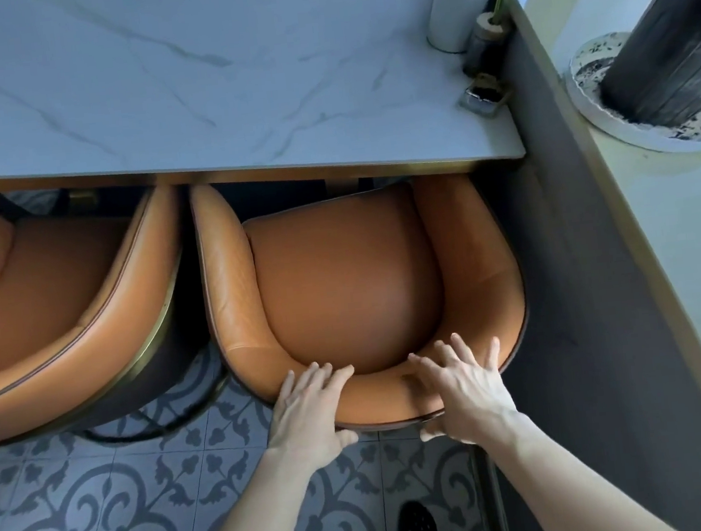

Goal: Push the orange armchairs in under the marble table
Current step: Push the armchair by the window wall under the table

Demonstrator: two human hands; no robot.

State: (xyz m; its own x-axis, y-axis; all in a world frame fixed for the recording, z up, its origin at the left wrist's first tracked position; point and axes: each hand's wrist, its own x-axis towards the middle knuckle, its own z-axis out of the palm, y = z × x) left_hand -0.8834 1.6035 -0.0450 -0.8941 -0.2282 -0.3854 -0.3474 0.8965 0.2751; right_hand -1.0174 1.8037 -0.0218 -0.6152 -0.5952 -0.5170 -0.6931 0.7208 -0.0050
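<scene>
Two orange armchairs stand at the near edge of the white marble table (208, 85). The right armchair (350, 282) has its front tucked under the tabletop, its curved back toward me. My left hand (307, 408) and my right hand (461, 392) both lie on the top of that backrest, fingers spread over the rim and thumbs behind it. The left armchair (53, 296) sits beside it, partly under the table and angled, with no hand on it.
A grey low wall (575, 285) runs close along the right armchair's right side. A white cylinder (459, 3), a small dark jar (484, 48) and a small tray (481, 98) sit at the table's right end. Patterned floor tiles (107, 515) and my shoes lie below.
</scene>
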